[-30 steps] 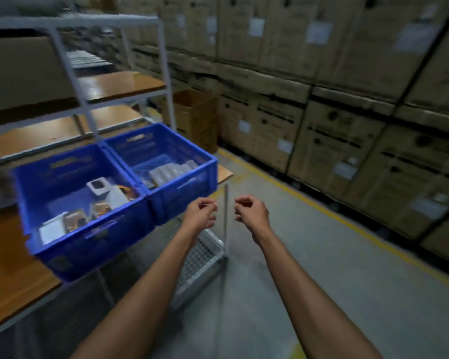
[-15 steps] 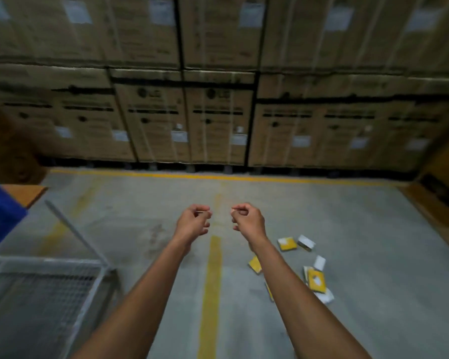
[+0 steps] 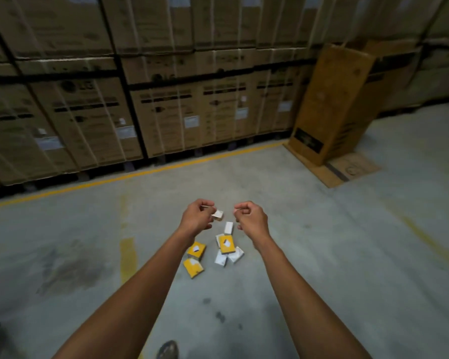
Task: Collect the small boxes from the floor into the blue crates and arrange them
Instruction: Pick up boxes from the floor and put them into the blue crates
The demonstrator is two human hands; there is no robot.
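Several small boxes lie scattered on the concrete floor ahead of me: yellow ones [image 3: 196, 250], [image 3: 193, 267], [image 3: 226, 244] and white ones [image 3: 228, 227], [image 3: 221, 258], [image 3: 236, 254]. Another pale box [image 3: 219, 215] lies on the floor just past my left fingertips. My left hand [image 3: 196, 217] and my right hand [image 3: 249, 216] are stretched out above the pile, fingers curled in, thumbs against forefingers, and neither holds anything. No blue crate is in view.
Stacked brown cartons [image 3: 166, 104] wall off the far side behind a yellow floor line [image 3: 140, 173]. A tall open carton [image 3: 335, 104] leans at the right with flat cardboard [image 3: 347, 169] beside it. A shoe tip [image 3: 167, 349] shows at the bottom.
My view has swung right, away from the blue crates and shelving, onto the floor. The scattered boxes now lie directly under my outstretched hands, whose pose is unchanged.
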